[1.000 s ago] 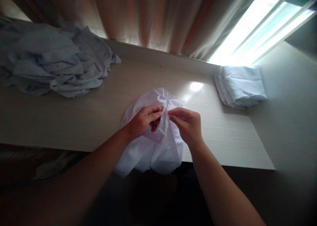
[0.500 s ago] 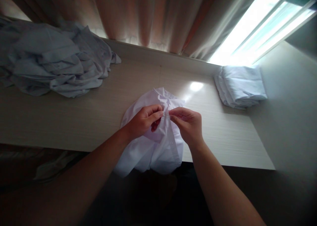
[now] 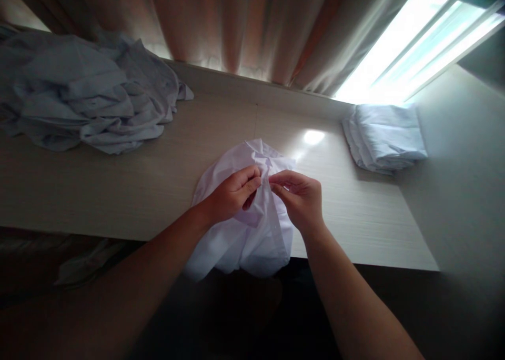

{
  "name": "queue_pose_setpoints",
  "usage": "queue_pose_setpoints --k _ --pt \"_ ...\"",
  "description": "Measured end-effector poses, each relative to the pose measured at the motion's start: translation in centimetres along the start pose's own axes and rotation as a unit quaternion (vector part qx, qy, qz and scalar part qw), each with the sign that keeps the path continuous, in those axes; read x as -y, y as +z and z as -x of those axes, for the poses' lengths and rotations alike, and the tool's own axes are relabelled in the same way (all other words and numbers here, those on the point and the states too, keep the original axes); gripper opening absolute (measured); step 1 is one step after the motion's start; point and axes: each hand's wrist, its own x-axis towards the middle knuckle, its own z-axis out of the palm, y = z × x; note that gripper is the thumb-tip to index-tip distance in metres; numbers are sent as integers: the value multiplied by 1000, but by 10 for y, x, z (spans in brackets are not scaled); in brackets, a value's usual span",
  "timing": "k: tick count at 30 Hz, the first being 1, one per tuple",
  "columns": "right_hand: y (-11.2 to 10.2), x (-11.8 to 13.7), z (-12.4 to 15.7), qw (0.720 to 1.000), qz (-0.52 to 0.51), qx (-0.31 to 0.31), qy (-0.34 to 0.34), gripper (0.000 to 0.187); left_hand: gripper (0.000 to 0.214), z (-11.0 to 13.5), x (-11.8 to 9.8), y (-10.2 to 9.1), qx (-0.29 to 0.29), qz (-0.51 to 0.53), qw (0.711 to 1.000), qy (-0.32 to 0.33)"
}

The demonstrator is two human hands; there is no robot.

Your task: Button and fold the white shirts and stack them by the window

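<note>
A white shirt (image 3: pixel 264 244) lies bunched on the pale wood-grain table (image 3: pixel 355 218), its lower part hanging over the front edge. Along its front runs a placket with small marks that look like buttons or buttonholes. My left hand (image 3: pixel 236 191) pinches the placket from the left, thumb against curled fingers. From the right, my right hand (image 3: pixel 298 194) pinches the same strip between thumb and fingertips, a short gap away. Whatever small part sits between the fingertips is hidden.
A loose heap of white garments (image 3: pixel 87 97) fills the table's back left. Neatly folded white garments (image 3: pixel 386 136) are stacked at the back right, beside a pale wall (image 3: pixel 453 165). Long curtains (image 3: pixel 236 28) hang behind the table, with a bright window (image 3: pixel 394 39) at the right.
The fingers of my left hand have curled in closer on the placket. My right hand and the shirt stay almost where they were.
</note>
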Motion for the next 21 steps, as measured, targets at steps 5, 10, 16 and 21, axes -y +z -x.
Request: queue_pose_setpoints --k 5,10,16,21 --pt "1 1 0 1000 8 0 2 7 31 -1 0 1 1 -13 1000 -7" --pt "1 2 0 1000 6 1 2 7 30 -1 -1 1 1 -8 1000 -16" --pt "1 3 0 1000 18 5 1 7 31 -2 2 1 5 -4 1000 -17" --pt "0 4 0 1000 26 13 -11 6 30 -2 2 1 4 -10 1000 -18"
